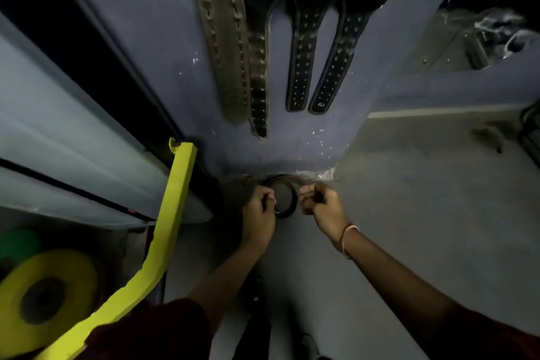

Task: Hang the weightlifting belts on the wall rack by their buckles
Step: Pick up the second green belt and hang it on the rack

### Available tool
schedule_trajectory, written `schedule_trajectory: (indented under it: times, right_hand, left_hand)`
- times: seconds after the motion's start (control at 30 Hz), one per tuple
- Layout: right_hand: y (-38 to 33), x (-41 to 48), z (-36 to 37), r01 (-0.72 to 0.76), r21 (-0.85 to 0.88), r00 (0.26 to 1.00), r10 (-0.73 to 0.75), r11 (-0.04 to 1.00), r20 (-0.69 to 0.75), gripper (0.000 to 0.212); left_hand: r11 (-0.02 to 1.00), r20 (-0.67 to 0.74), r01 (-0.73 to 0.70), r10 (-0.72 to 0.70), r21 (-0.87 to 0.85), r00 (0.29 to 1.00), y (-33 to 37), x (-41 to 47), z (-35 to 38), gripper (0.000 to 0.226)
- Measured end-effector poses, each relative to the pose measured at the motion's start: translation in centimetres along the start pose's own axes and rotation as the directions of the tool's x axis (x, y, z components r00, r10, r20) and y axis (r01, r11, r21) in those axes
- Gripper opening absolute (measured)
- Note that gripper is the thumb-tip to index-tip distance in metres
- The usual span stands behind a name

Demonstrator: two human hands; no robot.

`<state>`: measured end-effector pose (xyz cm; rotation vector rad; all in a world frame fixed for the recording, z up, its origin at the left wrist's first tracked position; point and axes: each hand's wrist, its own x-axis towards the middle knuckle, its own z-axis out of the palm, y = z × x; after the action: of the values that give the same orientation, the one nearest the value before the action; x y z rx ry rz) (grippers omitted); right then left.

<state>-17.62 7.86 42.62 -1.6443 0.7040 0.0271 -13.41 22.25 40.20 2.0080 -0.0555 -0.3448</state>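
A dark belt [285,184] lies coiled in a ring on the floor at the foot of the wall. My left hand [258,213] grips its left side, with a metal buckle part showing by the fingers. My right hand [320,203] pinches the right side of the coil with curled fingers. Several belts hang down the wall above: a wide brown one [225,47], a narrow dark studded one [258,79], and two black studded ones [302,64] [336,67]. Their buckles and the rack are out of view above.
A yellow metal frame bar [172,213] runs diagonally at the left, with a yellow weight plate [49,298] and a green one [17,242] behind it. Grey floor [409,213] spreads to the right. A cluttered ledge [482,38] sits at the upper right.
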Motion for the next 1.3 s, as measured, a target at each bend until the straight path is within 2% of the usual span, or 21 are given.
schedule_trajectory:
  times: [0.27, 0.33, 0.4, 0.53, 0.73, 0.83, 0.97, 1.03, 1.13, 1.3]
  right_hand:
    - [13.7, 13.7, 6.1, -0.215, -0.038, 0.975, 0.217, 0.976, 0.048, 0.019]
    - [18.9, 18.0, 8.1, -0.276, -0.050, 0.959, 0.278, 0.960, 0.047, 0.018]
    - [24.4, 22.2, 10.3, -0.299, -0.117, 0.950, 0.307, 0.947, 0.057, 0.006]
    - [36.0, 30.1, 14.1, -0.253, -0.296, 0.949, 0.296, 0.921, 0.109, 0.023]
    - [48.6, 40.0, 18.4, -0.216, -0.360, 0.953, 0.276, 0.908, 0.123, 0.026]
    - [52.3, 43.0, 20.0, -0.176, -0.402, 0.958, 0.250, 0.899, 0.140, 0.039]
    - [56.1, 44.8, 20.6, -0.143, -0.509, 0.954, 0.255, 0.849, 0.158, 0.030]
    - [56.7, 45.0, 20.6, -0.108, -0.558, 0.957, 0.238, 0.823, 0.166, 0.028]
    - [56.7, 44.4, 20.3, -0.020, -0.622, 0.962, 0.184, 0.783, 0.201, 0.037]
    - [54.7, 41.6, 17.9, 0.046, -0.678, 0.976, 0.112, 0.733, 0.187, 0.036]
  left_hand:
    - [0.995, 0.137, 0.043, -0.055, 0.084, 0.989, -13.1, 11.2, 5.1, 0.012]
    - [0.991, 0.159, 0.094, -0.108, 0.092, 0.981, -18.0, 14.2, 7.9, 0.019]
    - [0.983, 0.188, 0.155, -0.171, 0.096, 0.967, -23.3, 16.9, 10.8, 0.031]
    - [0.959, 0.252, 0.272, -0.285, 0.086, 0.925, -34.1, 21.3, 16.2, 0.039]
    - [0.959, 0.236, 0.235, -0.267, 0.157, 0.934, -47.6, 28.0, 22.9, 0.037]
    - [0.969, 0.282, 0.186, -0.226, 0.164, 0.932, -52.4, 30.2, 25.5, 0.041]
    - [0.978, 0.341, 0.111, -0.168, 0.179, 0.925, -56.5, 31.5, 27.5, 0.056]
    - [0.978, 0.359, 0.109, -0.167, 0.177, 0.918, -56.7, 31.7, 27.8, 0.054]
    - [0.972, 0.365, 0.040, -0.125, 0.232, 0.923, -57.2, 31.7, 28.1, 0.050]
    - [0.964, 0.432, -0.054, -0.066, 0.260, 0.899, -55.1, 30.6, 27.3, 0.056]
